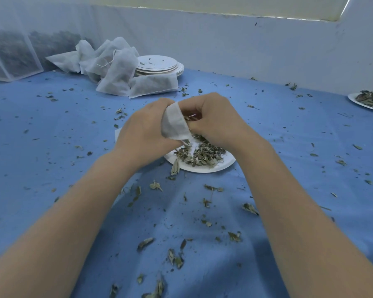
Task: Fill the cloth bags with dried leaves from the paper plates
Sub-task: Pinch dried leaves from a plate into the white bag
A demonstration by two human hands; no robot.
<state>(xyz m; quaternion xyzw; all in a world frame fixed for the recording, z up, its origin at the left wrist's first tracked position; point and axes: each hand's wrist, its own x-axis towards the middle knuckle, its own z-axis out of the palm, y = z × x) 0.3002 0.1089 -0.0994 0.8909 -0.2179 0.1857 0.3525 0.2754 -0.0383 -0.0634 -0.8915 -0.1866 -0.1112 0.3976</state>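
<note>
Loose scraps litter the blue counter nearest the person, and just beyond them the left hand grips the mouth of a cloth bag directly over the paper plate, so spills likely land back on it. The right hand, fingers curled, pinches dried leaves into the bag. Farther off at eleven o'clock lie filled bags beside stacked plates, and at two o'clock another loaded plate waits.

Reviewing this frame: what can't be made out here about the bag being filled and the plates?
- Cloth bag: fill level hidden; left hand wraps it.
- Right hand fingertips: curled under at the bag mouth, so its grip is unclear.
- Near paper plate: far side covered by both hands.
- Right-edge plate: cut off by the frame.
</note>
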